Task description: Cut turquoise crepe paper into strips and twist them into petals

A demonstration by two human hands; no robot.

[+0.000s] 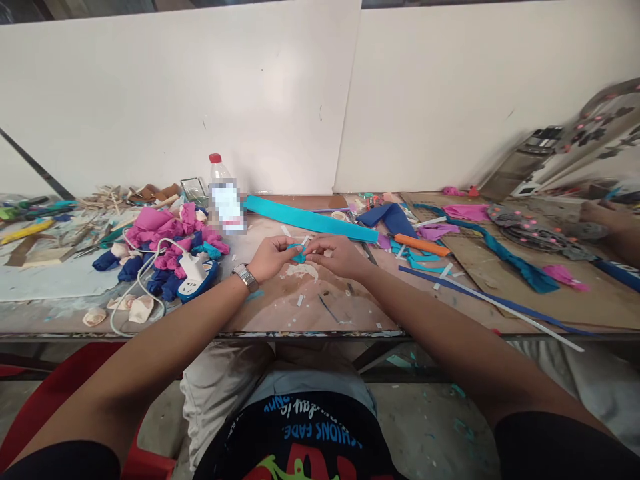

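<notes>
Between my two hands, over the middle of the table, is a small turquoise piece of crepe paper. My left hand, with a metal-banded watch at the wrist, pinches it from the left. The fingers of my right hand close on its other side. A short white strip stands up close to the fingertips; whether it is held cannot be made out. Just behind my hands stretches a long turquoise crepe-paper strip. An orange-handled knife rests to the right of my right hand.
Pink and blue paper flowers pile up on the left, by a power strip with a white cable. A red-capped bottle stands behind. At right are cardboard, a long white strip and another person's hand.
</notes>
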